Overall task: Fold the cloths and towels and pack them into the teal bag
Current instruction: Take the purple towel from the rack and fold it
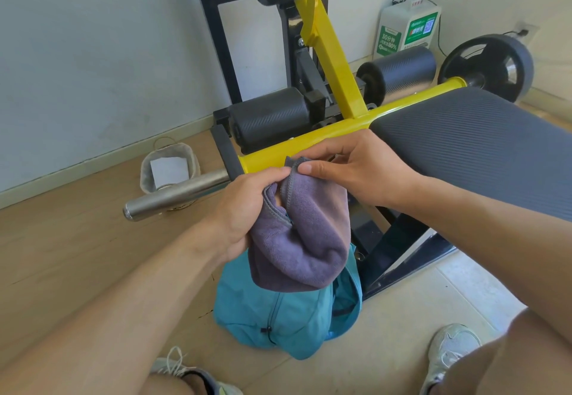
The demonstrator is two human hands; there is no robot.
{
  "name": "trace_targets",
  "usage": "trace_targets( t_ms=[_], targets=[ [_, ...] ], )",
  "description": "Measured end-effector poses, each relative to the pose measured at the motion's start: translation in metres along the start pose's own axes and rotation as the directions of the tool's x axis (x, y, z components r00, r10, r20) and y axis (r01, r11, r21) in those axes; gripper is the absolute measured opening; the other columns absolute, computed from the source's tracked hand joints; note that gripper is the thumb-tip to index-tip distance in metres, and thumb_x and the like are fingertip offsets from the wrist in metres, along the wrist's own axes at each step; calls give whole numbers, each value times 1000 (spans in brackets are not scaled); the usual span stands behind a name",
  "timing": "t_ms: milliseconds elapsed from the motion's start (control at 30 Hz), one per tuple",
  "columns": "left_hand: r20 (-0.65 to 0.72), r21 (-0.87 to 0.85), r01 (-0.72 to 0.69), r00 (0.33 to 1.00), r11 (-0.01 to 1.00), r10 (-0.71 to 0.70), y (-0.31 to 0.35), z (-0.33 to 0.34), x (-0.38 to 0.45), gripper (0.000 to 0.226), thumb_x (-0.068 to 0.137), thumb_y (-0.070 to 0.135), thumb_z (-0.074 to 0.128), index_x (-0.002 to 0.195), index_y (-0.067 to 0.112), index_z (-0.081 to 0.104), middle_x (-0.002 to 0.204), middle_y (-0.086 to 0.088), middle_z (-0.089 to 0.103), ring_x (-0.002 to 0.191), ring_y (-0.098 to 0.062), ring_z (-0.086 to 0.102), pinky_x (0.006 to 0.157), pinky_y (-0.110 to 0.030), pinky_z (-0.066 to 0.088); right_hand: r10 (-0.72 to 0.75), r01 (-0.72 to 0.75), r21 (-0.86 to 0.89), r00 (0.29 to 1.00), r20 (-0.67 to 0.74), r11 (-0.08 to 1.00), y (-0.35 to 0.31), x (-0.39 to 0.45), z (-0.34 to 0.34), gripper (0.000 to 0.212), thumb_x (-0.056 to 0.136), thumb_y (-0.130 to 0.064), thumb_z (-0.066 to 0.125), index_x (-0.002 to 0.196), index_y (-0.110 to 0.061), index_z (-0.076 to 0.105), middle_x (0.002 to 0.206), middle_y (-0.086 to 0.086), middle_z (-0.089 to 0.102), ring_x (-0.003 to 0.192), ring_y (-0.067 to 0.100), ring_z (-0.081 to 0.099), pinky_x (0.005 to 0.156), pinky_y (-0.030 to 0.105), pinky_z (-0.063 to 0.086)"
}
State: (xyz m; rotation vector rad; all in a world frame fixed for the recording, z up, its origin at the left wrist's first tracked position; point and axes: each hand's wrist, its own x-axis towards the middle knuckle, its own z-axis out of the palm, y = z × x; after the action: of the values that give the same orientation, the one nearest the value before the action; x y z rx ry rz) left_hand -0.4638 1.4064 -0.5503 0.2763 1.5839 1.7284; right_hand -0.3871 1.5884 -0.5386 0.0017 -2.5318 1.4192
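Observation:
A purple-grey cloth (305,240) hangs bunched in the air between my hands. My left hand (247,205) grips its upper left edge with curled fingers. My right hand (349,164) pinches the top corner of the cloth between thumb and forefinger. Directly below the cloth, on the floor, sits the teal bag (278,317), soft and slumped, with a zip running down its front. The cloth covers the bag's top, so whether the bag is open is hidden.
A yellow-framed gym bench (337,134) with a grey ribbed pad (483,134) stands behind the hands, a steel bar (173,195) jutting left. A small grey basket (168,171) sits by the wall. My two shoes (448,351) flank the bag on the floor.

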Motion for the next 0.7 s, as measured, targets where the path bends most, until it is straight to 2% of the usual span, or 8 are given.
trace_targets(
  t_ms=[100,200,300,367,433,500,600,700],
  targets=[
    [-46,36,-7,999,999,9,-4,3,2,19,95,19,61,83,13,74,85,-10,72,79,-22,67,83,-36,50,-10,11,26,999,-41,1000,1,-1,1,19,86,-27,77,104,-22,81,101,-11,78,98,1,72,90,34,59],
    [-111,14,-25,993,1000,26,-5,7,2,13,92,16,66,83,12,75,88,-11,73,79,-22,68,77,-31,51,-36,41,34,991,-129,999,5,0,0,16,80,-27,82,93,-18,81,100,-7,77,98,8,71,87,35,59],
    [-225,40,-55,972,998,62,-5,6,4,11,88,19,72,80,11,76,82,-9,75,72,-18,70,69,-26,54,-96,91,-38,985,-142,995,7,1,-2,11,80,-26,84,88,-20,80,104,-9,73,104,6,67,89,29,55],
    [-293,79,-44,954,996,65,-6,3,6,19,83,27,77,83,8,78,84,-13,77,73,-20,71,74,-33,57,-103,95,-69,988,-112,993,6,1,-3,8,80,-28,83,86,-27,78,101,-11,73,103,6,66,92,28,52],
    [-328,109,-26,943,994,61,-7,2,6,29,78,35,80,85,7,78,90,-16,78,77,-22,71,86,-42,57,-98,91,-97,993,-73,991,5,1,-3,9,79,-35,82,85,-33,76,96,-15,73,101,7,65,93,27,50],
    [-325,157,-45,941,987,94,-8,2,7,23,75,36,80,76,14,79,83,-13,76,76,-22,69,91,-44,56,-103,99,-116,994,-35,988,4,1,-2,12,77,-42,79,85,-34,76,92,-17,72,101,9,63,92,26,48],
    [-268,218,-76,954,973,134,-9,3,4,16,70,36,77,68,20,78,74,-5,71,74,-19,66,82,-38,54,-98,97,-115,995,1,989,3,1,-1,15,76,-46,77,86,-35,77,89,-21,72,99,3,62,89,22,46],
    [-200,239,-91,969,967,141,-10,3,1,10,79,26,79,73,19,79,71,1,72,70,-13,67,72,-29,49,-90,89,-83,996,-12,993,3,1,0,8,77,-39,78,84,-35,77,85,-21,73,87,-4,62,75,19,46]
  ],
)
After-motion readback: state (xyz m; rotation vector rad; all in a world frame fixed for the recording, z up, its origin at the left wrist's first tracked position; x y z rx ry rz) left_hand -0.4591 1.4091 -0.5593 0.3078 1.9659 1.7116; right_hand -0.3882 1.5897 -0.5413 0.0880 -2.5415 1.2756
